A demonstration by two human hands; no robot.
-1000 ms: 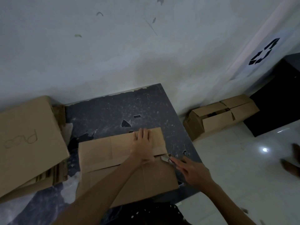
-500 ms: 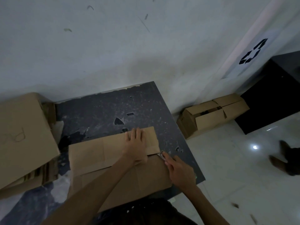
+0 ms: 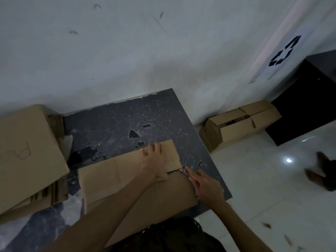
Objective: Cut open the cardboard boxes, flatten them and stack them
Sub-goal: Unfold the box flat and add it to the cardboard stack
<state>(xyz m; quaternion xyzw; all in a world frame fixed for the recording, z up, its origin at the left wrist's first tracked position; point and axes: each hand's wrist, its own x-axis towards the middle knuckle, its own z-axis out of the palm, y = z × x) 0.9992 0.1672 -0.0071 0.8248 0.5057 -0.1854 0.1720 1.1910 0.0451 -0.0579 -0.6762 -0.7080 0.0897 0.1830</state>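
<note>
Reaching in from the bottom edge of the view, two bare forearms cross a brown cardboard box (image 3: 101,179) that lies flattened on the near right part of the dark, speckled bench (image 3: 112,124). The box's near edge runs down to the person's dark clothing.

The right hand (image 3: 207,188) sits at the box's right edge. Its grip is closed around a small cutter (image 3: 186,170), fingers curled over the handle. The blade tip points up and left, at the corner where the far flap meets the panel below it.

The left hand (image 3: 154,160) lies just beside it on that far flap. Its palm is down and its fingers are spread and nearly straight, so the grip is open and only presses the card flat.

Further left on the bench is a cardboard stack (image 3: 27,151). It has flattened layers below and a broad sheet with handwriting on top.

Chipped patches mark the bench surface beyond the left hand.

To the right, on the white tiled floor (image 3: 254,179), an open box (image 3: 236,128) stands against the wall (image 3: 127,51) with its flaps spread.

A dark cabinet (image 3: 309,106) sits behind it, and a black recycling symbol (image 3: 283,51) marks the wall above.

Near the right edge are dark, blurred shoes (image 3: 323,173).
</note>
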